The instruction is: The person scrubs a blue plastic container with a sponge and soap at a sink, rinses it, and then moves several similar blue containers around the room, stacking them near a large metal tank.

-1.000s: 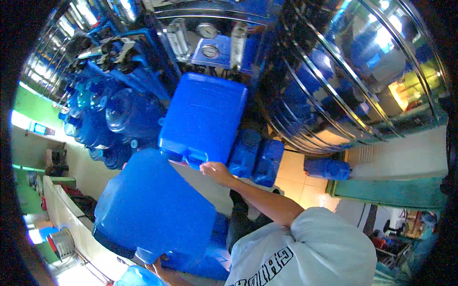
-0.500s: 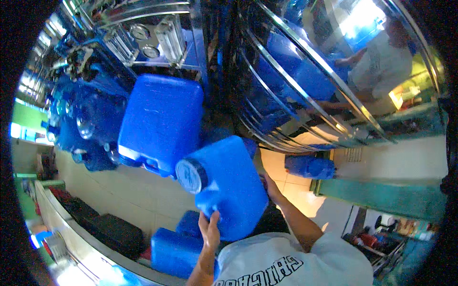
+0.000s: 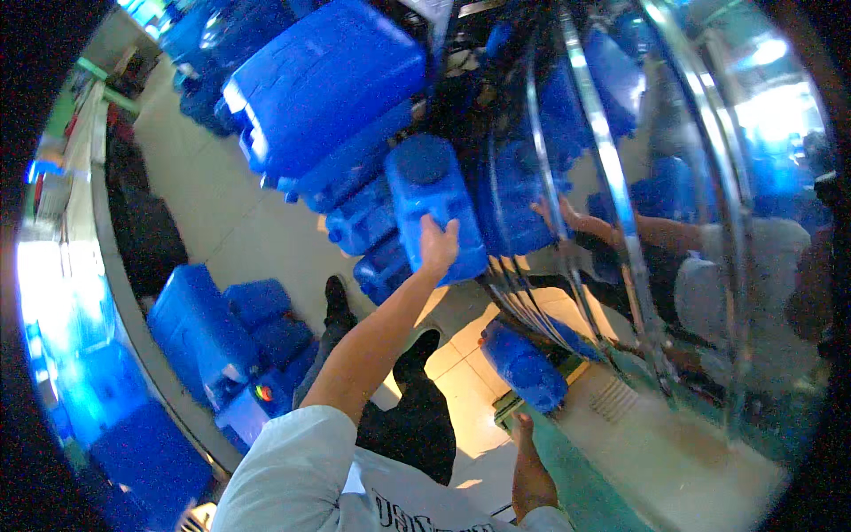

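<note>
A light blue plastic jerrycan (image 3: 456,208) with a round dark cap stands close to the shiny steel tank, seen from above. My left hand (image 3: 439,246) is closed on its top handle, arm stretched forward. My right hand (image 3: 523,430) hangs low at the right, near the corner of a green-edged ledge. Its fingers look loosely apart and nothing shows in them. Beside the held jerrycan, more blue jerrycans (image 3: 362,223) lie in a row. A large dark blue jerrycan (image 3: 332,80) rests above them.
The ribbed steel tank (image 3: 612,160) curves along the right and reflects me. A blue container (image 3: 523,363) lies by the ledge (image 3: 674,443). More blue jerrycans (image 3: 199,328) stand at the left by a low wall (image 3: 133,293). My feet are on the tiled floor (image 3: 213,204).
The jerrycan has gone from between both hands, close to my body, to a place farther ahead by the tank. My right hand has come off it and dropped back. The view has turned.
</note>
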A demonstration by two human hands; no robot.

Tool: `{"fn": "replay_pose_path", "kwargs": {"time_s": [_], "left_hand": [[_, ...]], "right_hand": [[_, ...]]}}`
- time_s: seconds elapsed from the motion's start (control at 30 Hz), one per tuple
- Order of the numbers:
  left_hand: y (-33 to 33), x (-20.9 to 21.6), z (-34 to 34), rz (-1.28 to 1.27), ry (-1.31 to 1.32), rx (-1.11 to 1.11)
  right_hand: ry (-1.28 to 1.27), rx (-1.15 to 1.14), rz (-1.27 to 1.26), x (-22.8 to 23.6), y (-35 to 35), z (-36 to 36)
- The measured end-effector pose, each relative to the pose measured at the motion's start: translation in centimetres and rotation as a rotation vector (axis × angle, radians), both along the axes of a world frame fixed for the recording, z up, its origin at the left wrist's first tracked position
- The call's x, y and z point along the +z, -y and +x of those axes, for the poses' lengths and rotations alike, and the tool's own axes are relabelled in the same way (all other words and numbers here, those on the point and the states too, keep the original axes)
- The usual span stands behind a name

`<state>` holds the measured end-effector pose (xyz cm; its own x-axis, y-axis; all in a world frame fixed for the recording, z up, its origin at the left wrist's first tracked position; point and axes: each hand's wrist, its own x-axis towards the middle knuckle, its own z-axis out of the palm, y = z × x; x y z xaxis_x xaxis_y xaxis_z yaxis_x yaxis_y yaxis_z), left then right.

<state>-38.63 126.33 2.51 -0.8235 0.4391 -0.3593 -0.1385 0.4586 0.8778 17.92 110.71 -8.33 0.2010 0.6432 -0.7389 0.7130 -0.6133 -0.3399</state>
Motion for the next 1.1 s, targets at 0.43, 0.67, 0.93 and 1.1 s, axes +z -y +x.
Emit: {"fn": "replay_pose_path", "kwargs": {"time_s": [0.43, 0.67, 0.93, 1.1], "left_hand": [[0.5, 1.5, -3.5, 0.043, 0.009, -0.129], [4.8, 1.7, -0.8, 0.265, -0.193, 0.082], [23.9, -0.7, 6.0, -0.307, 0.219, -0.311], [35.4, 5.9, 7.2, -0.212, 0.735, -0.757]], "right_hand": [[0.533, 0.661, -0.074, -8.1, -11.8, 5.8], [0.297, 0.797, -0.127, -8.7, -11.0, 4.0], [0.168, 1.023, 0.0, 13.5, -10.0, -6.7], [-0.166, 1.096, -0.02, 40.1, -11.6, -15.7]]}}
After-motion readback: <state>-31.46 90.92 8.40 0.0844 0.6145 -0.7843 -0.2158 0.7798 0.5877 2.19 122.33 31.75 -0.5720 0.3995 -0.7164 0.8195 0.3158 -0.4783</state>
